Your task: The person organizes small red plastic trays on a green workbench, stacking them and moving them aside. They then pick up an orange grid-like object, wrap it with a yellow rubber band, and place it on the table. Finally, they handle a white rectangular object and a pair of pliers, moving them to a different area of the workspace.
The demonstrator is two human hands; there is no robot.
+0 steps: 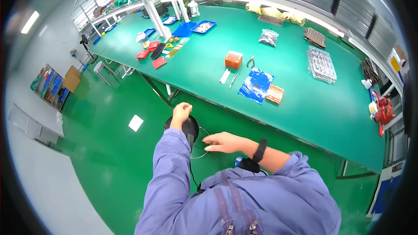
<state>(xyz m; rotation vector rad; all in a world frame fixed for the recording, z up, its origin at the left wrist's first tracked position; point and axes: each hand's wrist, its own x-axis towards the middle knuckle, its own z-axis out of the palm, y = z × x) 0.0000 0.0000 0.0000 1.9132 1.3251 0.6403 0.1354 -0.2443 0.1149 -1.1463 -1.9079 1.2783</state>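
My left hand (182,112) is raised in front of me, above a black round stool seat (188,127). Its fingers are curled closed, and whatever may be inside them is hidden. To the right and a little nearer, my right hand (224,142) reaches leftward with the fingers stretched out and nothing visible in them. A black strap (260,150) circles the right wrist, with a black box (250,165) beneath it. Both hands are off the green table (196,82). On the table lie a blue-and-white packet (257,85), an orange box (234,60) and pliers (251,62).
An orange-and-white pack (274,94) lies beside the blue packet. Clear plastic trays (321,64) are stacked at the right. Red trays (159,62) and a blue tray (203,27) sit farther left. A white sheet (136,123) lies on the green floor, and a stool (103,70) stands beyond.
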